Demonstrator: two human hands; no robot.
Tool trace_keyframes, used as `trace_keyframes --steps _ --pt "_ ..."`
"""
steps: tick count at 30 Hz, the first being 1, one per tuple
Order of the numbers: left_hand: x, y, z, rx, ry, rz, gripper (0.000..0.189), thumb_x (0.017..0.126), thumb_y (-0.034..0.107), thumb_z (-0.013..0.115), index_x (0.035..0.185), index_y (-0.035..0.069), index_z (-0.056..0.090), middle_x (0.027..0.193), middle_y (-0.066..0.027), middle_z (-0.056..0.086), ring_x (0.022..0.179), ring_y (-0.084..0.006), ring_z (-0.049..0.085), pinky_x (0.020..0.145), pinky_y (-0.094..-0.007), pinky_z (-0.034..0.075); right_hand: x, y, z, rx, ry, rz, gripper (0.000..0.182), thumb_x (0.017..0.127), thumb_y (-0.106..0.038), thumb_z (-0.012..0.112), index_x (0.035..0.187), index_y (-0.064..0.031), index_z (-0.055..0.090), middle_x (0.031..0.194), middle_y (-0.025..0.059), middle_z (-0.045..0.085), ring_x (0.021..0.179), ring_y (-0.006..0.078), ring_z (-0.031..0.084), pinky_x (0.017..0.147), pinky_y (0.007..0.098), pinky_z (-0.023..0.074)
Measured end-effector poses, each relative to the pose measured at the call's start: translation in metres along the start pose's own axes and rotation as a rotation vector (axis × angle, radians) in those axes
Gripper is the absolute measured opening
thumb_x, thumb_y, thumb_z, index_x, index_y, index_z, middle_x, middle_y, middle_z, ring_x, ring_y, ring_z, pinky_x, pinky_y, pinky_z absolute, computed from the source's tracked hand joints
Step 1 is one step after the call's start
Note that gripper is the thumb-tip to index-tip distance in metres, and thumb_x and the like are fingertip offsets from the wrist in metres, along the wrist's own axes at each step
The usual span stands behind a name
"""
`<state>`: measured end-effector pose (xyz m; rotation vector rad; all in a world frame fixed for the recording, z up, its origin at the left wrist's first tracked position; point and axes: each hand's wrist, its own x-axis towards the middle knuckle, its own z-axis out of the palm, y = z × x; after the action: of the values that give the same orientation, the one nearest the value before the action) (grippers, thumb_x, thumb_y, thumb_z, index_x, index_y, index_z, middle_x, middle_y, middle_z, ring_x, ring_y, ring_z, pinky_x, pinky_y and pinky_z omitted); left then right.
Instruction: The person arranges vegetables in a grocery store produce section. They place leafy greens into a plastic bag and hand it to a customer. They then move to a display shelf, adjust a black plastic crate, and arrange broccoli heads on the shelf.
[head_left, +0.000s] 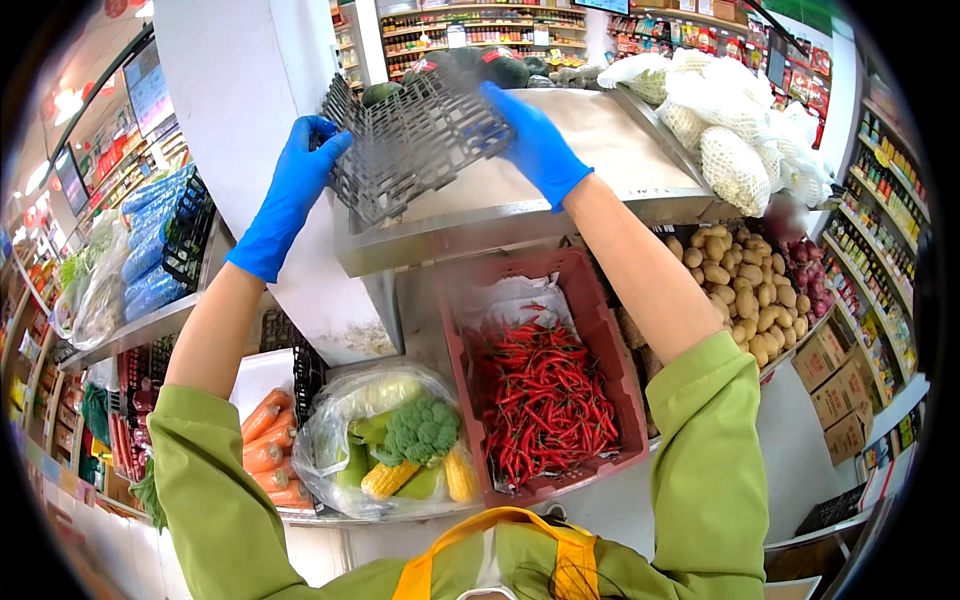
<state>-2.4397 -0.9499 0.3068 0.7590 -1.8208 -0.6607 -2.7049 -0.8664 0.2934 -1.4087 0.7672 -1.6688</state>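
A black plastic mesh crate is raised and tilted above the paper-covered display shelf, slightly blurred. My left hand, in a blue glove, grips its left edge. At its right edge my right hand, also gloved in blue, holds on, with the fingertips partly blurred. Below the shelf, a dark red plastic crate holds red chili peppers on white paper. Beside it lies a clear plastic bag with broccoli, corn cobs and other green vegetables.
Carrots lie at the lower left. White netted produce is piled on the shelf's right end, above potatoes and red onions. Watermelons sit behind. A white pillar stands left, near blue-wrapped produce and cardboard boxes stand right.
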Motion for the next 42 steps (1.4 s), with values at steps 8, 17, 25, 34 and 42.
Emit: trace_keyframes --steps 8,17,25,34,42 --pt "-0.020 0.001 0.001 0.795 0.246 0.632 0.029 0.082 0.030 0.061 0.084 0.002 0.054 0.092 -0.0156 0.055 0.079 -0.0256 0.056 0.072 -0.0337 0.045 0.005 0.019 -0.025 -0.147 -0.031 0.017 0.064 0.086 -0.045 0.051 0.136 -0.0084 0.032 0.105 0.0093 0.055 0.092 0.0199 0.055 0.076 0.0352 0.0485" --pt "-0.013 0.015 0.006 0.710 0.042 0.534 0.044 0.091 0.032 0.046 0.061 0.001 0.054 0.061 -0.0172 0.052 0.055 -0.0359 0.050 0.052 -0.0409 0.039 -0.030 -0.023 -0.164 -1.663 -0.087 0.616 0.083 0.075 -0.066 0.048 0.141 -0.0235 0.021 0.145 0.0192 0.016 0.134 0.0331 0.015 0.107 0.0446 0.0196" --pt "0.006 0.054 0.031 0.825 0.214 0.497 0.046 0.092 0.037 0.040 0.066 0.004 0.059 0.064 -0.0187 0.056 0.061 -0.0369 0.054 0.054 -0.0438 0.041 -0.048 -0.022 -0.052 -0.412 -0.137 0.120 0.064 0.087 -0.044 0.049 0.137 -0.0073 0.031 0.133 0.0116 0.043 0.120 0.0211 0.043 0.098 0.0315 0.0339" --pt "-0.001 0.044 0.034 0.934 0.257 0.470 0.041 0.091 0.036 0.042 0.070 0.006 0.061 0.070 -0.0184 0.058 0.063 -0.0382 0.056 0.055 -0.0455 0.042 -0.026 0.035 -0.029 -0.889 -0.144 -0.205 0.064 0.084 -0.041 0.056 0.132 -0.0026 0.037 0.128 0.0216 0.044 0.113 0.0296 0.049 0.092 0.0351 0.0404" --pt "0.049 0.052 0.000 0.426 0.435 0.224 0.060 0.091 0.047 0.041 0.063 -0.004 0.057 0.054 -0.0177 0.053 0.049 -0.0254 0.050 0.051 -0.0393 0.039 -0.017 -0.018 -0.020 -0.251 -0.096 -0.139 0.052 0.090 -0.043 0.042 0.134 -0.0174 0.038 0.137 0.0007 0.038 0.118 0.0157 0.042 0.096 0.0340 0.0355"
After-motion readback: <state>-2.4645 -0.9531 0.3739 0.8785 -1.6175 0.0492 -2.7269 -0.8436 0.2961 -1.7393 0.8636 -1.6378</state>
